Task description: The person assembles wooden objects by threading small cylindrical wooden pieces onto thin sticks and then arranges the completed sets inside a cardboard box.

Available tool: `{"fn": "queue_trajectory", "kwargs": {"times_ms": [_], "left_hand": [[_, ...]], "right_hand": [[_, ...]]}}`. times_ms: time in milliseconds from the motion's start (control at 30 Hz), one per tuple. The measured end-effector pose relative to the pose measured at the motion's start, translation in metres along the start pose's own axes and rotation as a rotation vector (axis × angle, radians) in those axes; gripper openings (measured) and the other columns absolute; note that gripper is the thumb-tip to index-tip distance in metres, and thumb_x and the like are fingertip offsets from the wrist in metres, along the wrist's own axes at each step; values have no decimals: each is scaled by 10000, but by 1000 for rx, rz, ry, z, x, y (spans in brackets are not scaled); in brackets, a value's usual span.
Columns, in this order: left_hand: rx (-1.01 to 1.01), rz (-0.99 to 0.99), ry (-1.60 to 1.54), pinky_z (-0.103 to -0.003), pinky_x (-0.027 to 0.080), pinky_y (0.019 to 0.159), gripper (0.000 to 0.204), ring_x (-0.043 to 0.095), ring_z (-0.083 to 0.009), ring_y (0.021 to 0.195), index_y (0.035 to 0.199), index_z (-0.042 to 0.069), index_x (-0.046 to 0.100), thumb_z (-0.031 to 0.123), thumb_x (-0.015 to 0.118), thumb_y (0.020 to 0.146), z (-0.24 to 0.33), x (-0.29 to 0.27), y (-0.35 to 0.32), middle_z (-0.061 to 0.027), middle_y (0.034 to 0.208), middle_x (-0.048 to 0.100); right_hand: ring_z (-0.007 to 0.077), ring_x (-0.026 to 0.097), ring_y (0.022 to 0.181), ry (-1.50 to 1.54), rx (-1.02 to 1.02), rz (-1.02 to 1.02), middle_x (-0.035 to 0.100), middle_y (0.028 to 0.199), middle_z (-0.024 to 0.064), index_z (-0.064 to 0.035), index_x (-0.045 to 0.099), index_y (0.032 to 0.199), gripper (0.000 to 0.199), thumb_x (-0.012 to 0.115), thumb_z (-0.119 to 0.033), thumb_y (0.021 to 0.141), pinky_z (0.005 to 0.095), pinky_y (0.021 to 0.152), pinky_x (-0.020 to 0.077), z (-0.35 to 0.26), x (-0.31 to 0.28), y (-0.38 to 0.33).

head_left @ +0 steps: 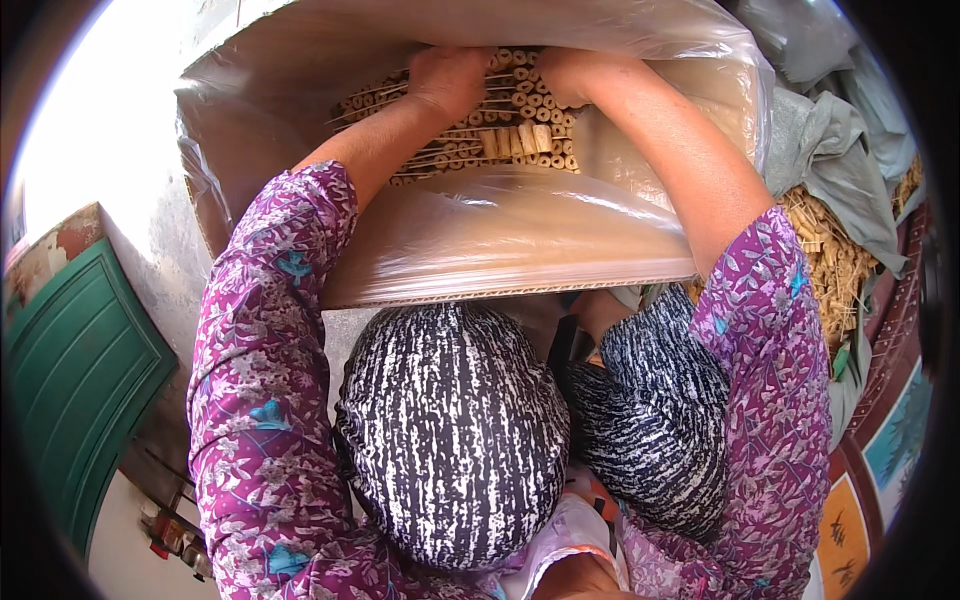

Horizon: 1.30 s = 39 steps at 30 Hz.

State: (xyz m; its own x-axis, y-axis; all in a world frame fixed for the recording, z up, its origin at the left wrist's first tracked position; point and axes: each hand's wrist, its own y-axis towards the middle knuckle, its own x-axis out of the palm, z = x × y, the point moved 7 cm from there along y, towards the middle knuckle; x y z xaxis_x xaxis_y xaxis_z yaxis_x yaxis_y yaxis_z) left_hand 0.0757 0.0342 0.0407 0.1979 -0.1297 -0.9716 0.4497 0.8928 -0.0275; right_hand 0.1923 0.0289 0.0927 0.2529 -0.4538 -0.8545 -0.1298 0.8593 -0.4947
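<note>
A cardboard box (520,240) lined with clear plastic stands open in front of me. Inside lie rows of thin sticks with thick, round tan ends (530,95), each end with a hole in the middle. Several of the thick ends (520,141) lie side-on near the box's near wall. Deep in the box, my left hand (450,80) is curled closed over the sticks at the far side; what its fingers hold is hidden. My right hand (575,75) reaches down against the right end of the same rows, its fingertips out of sight.
Clear plastic film (640,25) drapes over the box's far rim. On the right, a grey-green sack (835,160) lies over loose straw-coloured pieces (820,250). A green panel (85,370) leans at the left. My knees, in black-and-white cloth (455,430), are close to the box's near edge.
</note>
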Motion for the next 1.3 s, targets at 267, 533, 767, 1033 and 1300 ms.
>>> {"fn": "queue_trajectory", "kwargs": {"times_ms": [267,533,767,1033,1300], "left_hand": [[78,90,71,-457,518,845,300,643,-317,989,1140,133,649,151,617,843,4,-1,5,-98,1051,667],[212,283,52,-436,531,789,281,642,-322,974,1081,90,644,25,578,816,18,-11,6,-124,1017,664],[123,113,-22,-417,528,871,291,623,-304,1071,1150,117,636,95,514,886,23,-1,11,-122,1105,668],[252,272,108,-404,540,861,289,643,-275,1060,1148,142,651,106,528,889,39,-12,6,-104,1148,663],[237,238,-23,-399,536,873,341,623,-281,1101,1213,167,614,105,523,891,35,-1,12,-106,1188,646]], "right_hand": [[296,634,1017,-151,-120,-115,683,1050,144,-50,706,1003,236,578,-16,808,374,850,508,-12,-16,-10],[294,619,1040,-32,-228,125,667,1119,141,-58,670,1111,291,531,-65,855,383,871,488,11,-18,-22],[283,619,1039,57,-148,46,664,1125,141,-61,664,1133,296,528,-91,872,378,883,483,3,-32,-26],[270,609,1078,-38,-10,96,658,1150,131,-60,631,1175,303,524,-91,892,382,899,488,4,-29,-25],[275,600,1095,74,-108,197,651,1162,137,-56,623,1182,294,508,-101,916,377,917,479,13,-26,-19]]}}
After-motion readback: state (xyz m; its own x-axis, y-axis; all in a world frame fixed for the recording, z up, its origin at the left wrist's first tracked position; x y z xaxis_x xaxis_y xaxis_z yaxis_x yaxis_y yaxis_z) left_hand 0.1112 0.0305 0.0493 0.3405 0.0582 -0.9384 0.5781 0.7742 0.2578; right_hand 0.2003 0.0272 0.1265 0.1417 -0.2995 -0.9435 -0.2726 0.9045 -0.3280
